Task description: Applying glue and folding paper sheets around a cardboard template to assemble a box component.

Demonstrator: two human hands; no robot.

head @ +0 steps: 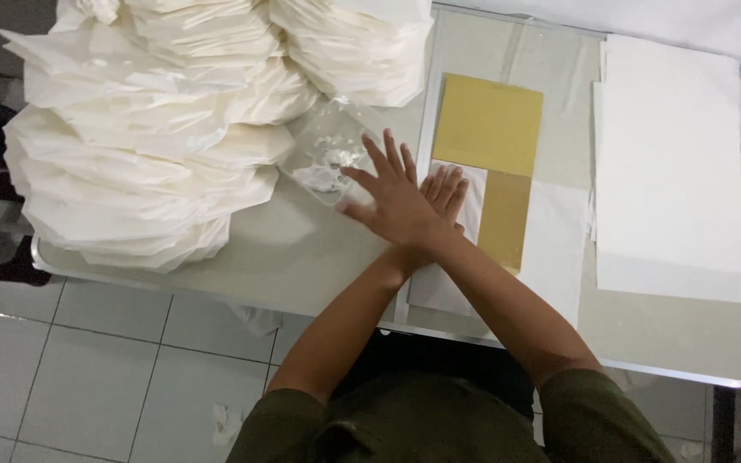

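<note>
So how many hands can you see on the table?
2. The right hand reaches across on top, fingers spread beside the clear plastic container; the left hand lies underneath on white paper, partly hidden.

Bare table strip betw. folded-paper heap & flat sheets, prob. passable.

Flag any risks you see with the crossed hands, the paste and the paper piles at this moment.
The right hand crosses over the left hand toward the clear dish of white paste; paste could smear the gold card. The tall folded-paper pile overhangs the table edge and might slide.
</note>
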